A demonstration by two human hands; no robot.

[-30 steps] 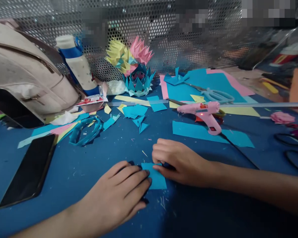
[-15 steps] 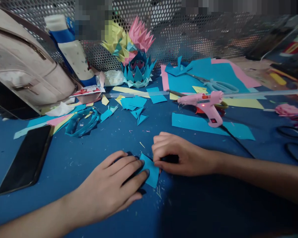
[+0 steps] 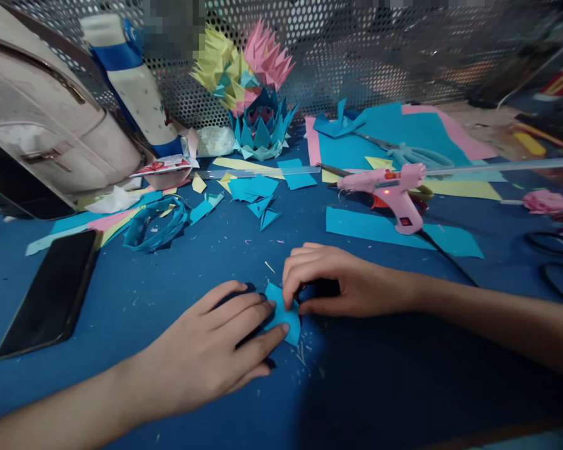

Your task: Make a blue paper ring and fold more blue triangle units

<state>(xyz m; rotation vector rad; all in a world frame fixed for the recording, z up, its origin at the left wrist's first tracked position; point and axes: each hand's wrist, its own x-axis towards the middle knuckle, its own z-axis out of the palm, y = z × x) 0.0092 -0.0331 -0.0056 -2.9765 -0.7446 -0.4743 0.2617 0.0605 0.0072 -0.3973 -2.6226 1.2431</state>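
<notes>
Left hand (image 3: 211, 350) lies palm-down; right hand (image 3: 333, 281) curls, perhaps pinching.

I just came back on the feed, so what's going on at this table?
A person's left hand rests with fingers over a small blue paper piece, while the right hand is at its right side. Beyond them, a pink glue gun, its red light lit, lies with its handle over a blue paper strip. Spiky folded-paper flowers stand at the back.
</notes>
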